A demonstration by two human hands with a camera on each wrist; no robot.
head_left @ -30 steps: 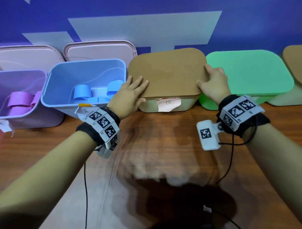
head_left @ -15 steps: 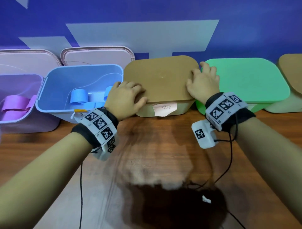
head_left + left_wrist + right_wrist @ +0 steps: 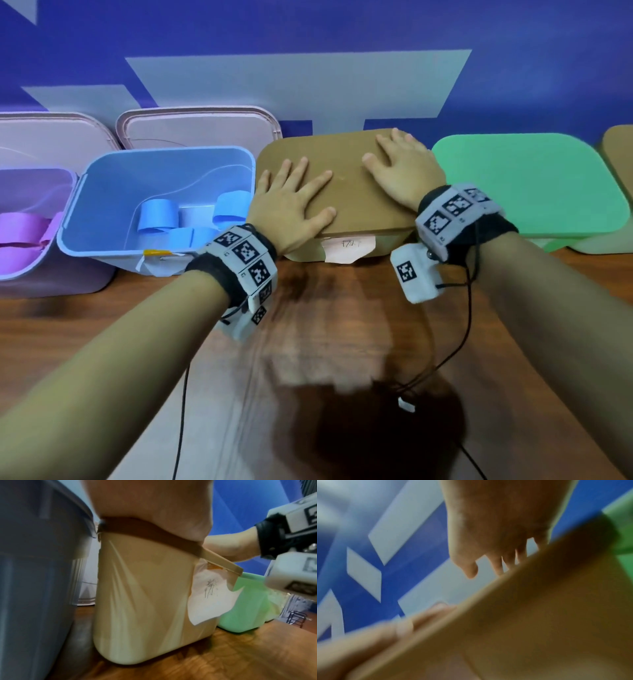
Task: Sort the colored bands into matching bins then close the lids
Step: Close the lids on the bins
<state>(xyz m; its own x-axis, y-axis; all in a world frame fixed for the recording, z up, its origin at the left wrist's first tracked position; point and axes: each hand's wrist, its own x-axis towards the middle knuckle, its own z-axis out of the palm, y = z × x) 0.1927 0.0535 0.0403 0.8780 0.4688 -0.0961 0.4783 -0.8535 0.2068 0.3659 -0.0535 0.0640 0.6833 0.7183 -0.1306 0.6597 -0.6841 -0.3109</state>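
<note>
A brown lid (image 3: pixel 346 192) lies on the beige bin (image 3: pixel 387 244) in the middle of the row. My left hand (image 3: pixel 291 202) presses flat on the lid's left part, fingers spread. My right hand (image 3: pixel 400 168) lies flat on its right part. In the left wrist view the beige bin (image 3: pixel 145 601) carries a paper label (image 3: pixel 211 599) under the lid's rim (image 3: pixel 171 536). The right wrist view shows my right hand (image 3: pixel 496 534) over the brown lid (image 3: pixel 539 615). The blue bin (image 3: pixel 102 192) stands without a lid and holds blue bands (image 3: pixel 157 216). The purple bin (image 3: pixel 30 274) holds purple bands (image 3: pixel 20 226).
Two pinkish lids (image 3: pixel 198 130) lean against the blue wall behind the blue and purple bins. A green lid (image 3: pixel 527 185) covers the green bin on the right, and another brown-lidded bin (image 3: pixel 616 154) stands at the far right. Cables (image 3: pixel 459 342) trail over the wooden table (image 3: pixel 342 342).
Both hands slid from the brown lid's side edges onto its top and now lie flat there. The lid sits lower on the beige bin.
</note>
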